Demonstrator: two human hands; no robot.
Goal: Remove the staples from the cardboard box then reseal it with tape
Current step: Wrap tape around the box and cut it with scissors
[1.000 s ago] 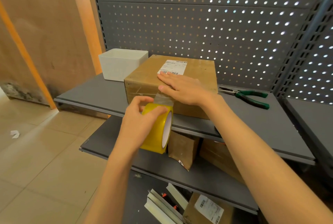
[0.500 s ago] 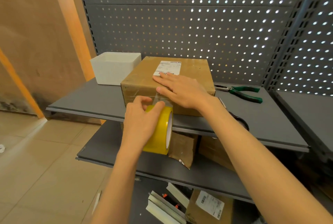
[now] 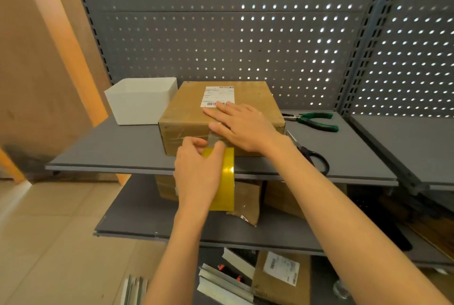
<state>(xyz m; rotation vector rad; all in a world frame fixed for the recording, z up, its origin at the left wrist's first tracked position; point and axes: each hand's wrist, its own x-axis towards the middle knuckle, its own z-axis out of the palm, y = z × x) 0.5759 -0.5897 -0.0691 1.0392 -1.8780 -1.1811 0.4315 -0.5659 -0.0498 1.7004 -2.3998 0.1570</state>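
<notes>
Box: a cardboard box sits on the upper grey shelf, near its front edge, with a white shipping label on its top.
Left hand: the left hand grips a yellow tape roll, fingers curled over its top, just in front of the box's front face.
Tape: a clear strip runs from the roll up the front face to the top edge of the box.
Right hand: the right hand lies flat on the box top with fingers straight, pressing down near the front edge; its fingertips reach the lower edge of the label.
Bin: a white bin stands just left of the box, at the back of the shelf.
Pliers: green-handled pliers lie on the shelf to the right of the box, apart from it.
Scissors: black-handled scissors lie on the shelf right of the box, partly hidden by the right forearm.
Lower shelves: brown parcels sit on the shelf below; a labelled parcel and pale metal strips lie lower still.
Backing: a grey pegboard rises behind the shelf.
</notes>
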